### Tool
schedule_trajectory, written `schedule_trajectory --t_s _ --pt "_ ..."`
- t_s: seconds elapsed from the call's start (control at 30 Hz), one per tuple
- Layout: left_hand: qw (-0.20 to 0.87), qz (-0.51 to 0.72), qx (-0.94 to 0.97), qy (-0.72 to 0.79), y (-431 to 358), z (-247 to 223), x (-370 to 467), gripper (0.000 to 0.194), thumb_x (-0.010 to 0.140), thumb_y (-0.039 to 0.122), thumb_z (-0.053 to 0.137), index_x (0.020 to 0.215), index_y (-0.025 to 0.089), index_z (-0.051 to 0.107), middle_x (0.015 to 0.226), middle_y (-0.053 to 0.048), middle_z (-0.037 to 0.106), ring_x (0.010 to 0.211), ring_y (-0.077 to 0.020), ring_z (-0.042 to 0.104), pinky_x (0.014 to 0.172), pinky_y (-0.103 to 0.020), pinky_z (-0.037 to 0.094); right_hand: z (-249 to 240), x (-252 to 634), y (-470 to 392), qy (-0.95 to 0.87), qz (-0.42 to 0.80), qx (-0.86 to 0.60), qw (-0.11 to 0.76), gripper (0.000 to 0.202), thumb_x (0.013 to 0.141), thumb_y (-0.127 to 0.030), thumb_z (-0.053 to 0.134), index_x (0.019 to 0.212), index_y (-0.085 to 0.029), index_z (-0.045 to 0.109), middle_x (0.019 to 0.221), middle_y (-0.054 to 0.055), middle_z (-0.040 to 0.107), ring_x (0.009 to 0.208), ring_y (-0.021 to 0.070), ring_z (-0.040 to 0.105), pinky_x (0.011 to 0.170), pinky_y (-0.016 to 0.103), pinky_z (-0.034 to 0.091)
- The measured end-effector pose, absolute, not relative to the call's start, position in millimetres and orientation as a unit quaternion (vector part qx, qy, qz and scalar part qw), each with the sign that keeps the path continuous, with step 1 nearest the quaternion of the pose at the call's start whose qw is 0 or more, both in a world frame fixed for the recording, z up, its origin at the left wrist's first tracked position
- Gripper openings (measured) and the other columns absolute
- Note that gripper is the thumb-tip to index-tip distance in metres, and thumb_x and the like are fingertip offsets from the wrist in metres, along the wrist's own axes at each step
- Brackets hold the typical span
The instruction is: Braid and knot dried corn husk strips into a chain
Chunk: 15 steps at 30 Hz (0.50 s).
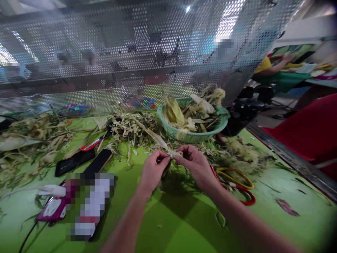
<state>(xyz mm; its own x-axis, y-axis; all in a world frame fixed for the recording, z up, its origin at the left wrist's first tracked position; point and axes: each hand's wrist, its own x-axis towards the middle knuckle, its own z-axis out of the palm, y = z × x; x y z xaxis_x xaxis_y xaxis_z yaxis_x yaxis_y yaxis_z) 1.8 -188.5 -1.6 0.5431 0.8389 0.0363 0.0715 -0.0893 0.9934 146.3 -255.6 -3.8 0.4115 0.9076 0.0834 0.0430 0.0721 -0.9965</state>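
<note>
A long pale strip of dried husk (158, 138) runs from the pile down to my fingers, where it forms a small knotted or folded part. My left hand (155, 165) pinches it from the left, thumb against index finger. On the right, my right hand (193, 163) pinches the same husk, its fingertips close to the left ones. Darker plant material hangs just below the fingers, partly hidden. Behind the hands stands a green basket (193, 137) filled with dried husks. Red and yellow scissor handles (246, 193) lie beside my right wrist, partly under the arm.
Husk scraps (131, 130) pile along the back, below a perforated metal screen (118, 52). Orange-handled scissors (94, 143), a black phone (75, 162) and a purple device (54, 209) lie left. Fibres (242, 154) and a red chair (308, 130) are right; a person sits beyond.
</note>
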Motion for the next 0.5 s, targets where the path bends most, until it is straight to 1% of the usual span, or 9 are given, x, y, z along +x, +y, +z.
schedule_trajectory --t_s 0.17,0.27,0.33,0.4,0.5 --pt "0.560 0.328 0.679 0.343 -187.3 1.0 -0.7 0.013 0.081 0.030 0.059 0.081 0.017 0.061 0.079 -0.002 0.061 0.074 -0.0145 0.054 0.071 -0.027 0.041 -2.7 146.3 -256.7 -0.409 0.356 -0.576 0.612 0.030 0.072 -0.039 0.071 0.090 -0.020 0.056 0.072 -0.002 0.057 0.065 0.0140 0.057 0.064 0.028 0.048" --pt "0.557 0.338 0.683 0.331 -187.3 0.2 0.5 0.010 0.080 0.027 0.060 0.080 0.017 0.060 0.078 -0.002 0.061 0.075 -0.0143 0.054 0.072 -0.026 0.041 -2.1 147.7 -257.7 -0.454 0.330 -0.591 0.580 0.030 0.075 -0.039 0.069 0.095 -0.020 0.058 0.069 -0.002 0.054 0.062 0.0129 0.052 0.058 0.025 0.044" --pt "0.566 0.340 0.679 0.321 -188.3 -0.3 1.8 0.007 0.079 0.025 0.059 0.079 0.018 0.060 0.078 -0.002 0.062 0.074 -0.0140 0.054 0.071 -0.026 0.041 -1.8 148.3 -258.0 -0.484 0.311 -0.606 0.550 0.032 0.074 -0.038 0.070 0.099 -0.020 0.059 0.072 -0.002 0.055 0.060 0.0118 0.047 0.053 0.023 0.039" --pt "0.570 0.341 0.678 0.315 -189.5 -0.4 2.7 0.005 0.078 0.023 0.059 0.078 0.018 0.059 0.078 -0.002 0.062 0.074 -0.0139 0.054 0.071 -0.026 0.042 -2.3 148.5 -257.9 -0.495 0.307 -0.612 0.536 0.032 0.072 -0.037 0.071 0.096 -0.020 0.060 0.075 -0.001 0.056 0.059 0.0112 0.046 0.051 0.023 0.037" --pt "0.561 0.335 0.690 0.312 -190.7 0.5 2.7 0.005 0.078 0.023 0.059 0.079 0.018 0.059 0.077 -0.002 0.062 0.073 -0.0141 0.054 0.070 -0.026 0.041 -3.8 148.6 -257.7 -0.482 0.314 -0.612 0.543 0.026 0.072 -0.036 0.070 0.089 -0.019 0.060 0.065 -0.004 0.050 0.056 0.0107 0.043 0.050 0.023 0.035"
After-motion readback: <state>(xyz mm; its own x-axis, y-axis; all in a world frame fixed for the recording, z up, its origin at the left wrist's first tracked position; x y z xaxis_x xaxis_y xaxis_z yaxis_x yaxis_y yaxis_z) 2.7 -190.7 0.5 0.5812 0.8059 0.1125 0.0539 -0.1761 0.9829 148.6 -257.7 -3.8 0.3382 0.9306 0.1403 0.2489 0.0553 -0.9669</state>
